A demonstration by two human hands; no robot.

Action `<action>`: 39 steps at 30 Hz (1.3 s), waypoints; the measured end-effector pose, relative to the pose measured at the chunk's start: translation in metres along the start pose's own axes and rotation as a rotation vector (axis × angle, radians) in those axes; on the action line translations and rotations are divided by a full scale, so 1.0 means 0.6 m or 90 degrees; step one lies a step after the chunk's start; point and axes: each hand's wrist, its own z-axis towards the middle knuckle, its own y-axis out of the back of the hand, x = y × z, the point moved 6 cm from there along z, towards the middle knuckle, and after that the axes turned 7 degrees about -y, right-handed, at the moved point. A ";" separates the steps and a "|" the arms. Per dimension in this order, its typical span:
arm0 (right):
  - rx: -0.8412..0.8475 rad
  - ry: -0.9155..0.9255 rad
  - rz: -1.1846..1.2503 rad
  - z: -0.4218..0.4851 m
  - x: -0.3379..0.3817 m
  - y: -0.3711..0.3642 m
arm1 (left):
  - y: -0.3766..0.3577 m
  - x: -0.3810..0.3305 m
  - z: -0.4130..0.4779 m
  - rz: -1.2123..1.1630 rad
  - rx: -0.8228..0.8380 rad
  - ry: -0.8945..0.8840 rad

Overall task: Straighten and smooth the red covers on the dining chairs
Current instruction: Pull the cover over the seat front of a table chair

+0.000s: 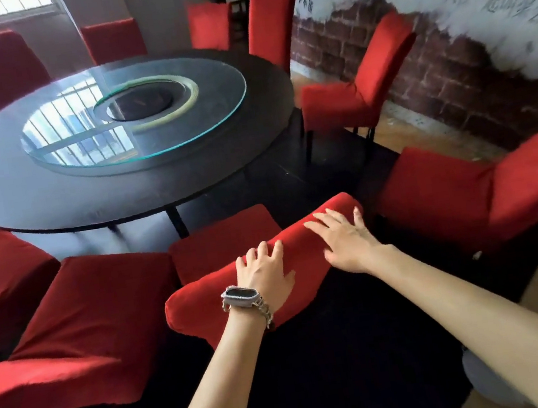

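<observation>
A dining chair in a red cover stands right in front of me, its backrest top (205, 299) running from lower left to upper right and its seat (221, 241) beyond. My left hand (265, 273), with a watch on the wrist, lies flat on the middle of the backrest top, fingers spread. My right hand (345, 238) rests flat on the cover further right, near the upper corner, fingers apart. Neither hand pinches the fabric.
A round dark table (18, 204) with a glass turntable (148, 144) fills the middle. Red-covered chairs ring it: one at the left (97, 318), one at the right (466, 190), another by the brick-pattern wall (361, 87), several at the far side. Dark rug underfoot.
</observation>
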 end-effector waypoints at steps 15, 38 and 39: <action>-0.182 -0.286 0.023 -0.222 -0.288 -0.009 | -0.027 -0.287 0.050 -0.016 -0.078 -0.184; -0.166 -0.466 0.128 -0.222 -0.773 -0.006 | -0.102 -0.725 0.359 -0.047 0.037 -0.227; -0.162 -0.478 0.123 -0.214 -0.791 -0.005 | -0.109 -0.745 0.379 -0.044 0.054 -0.245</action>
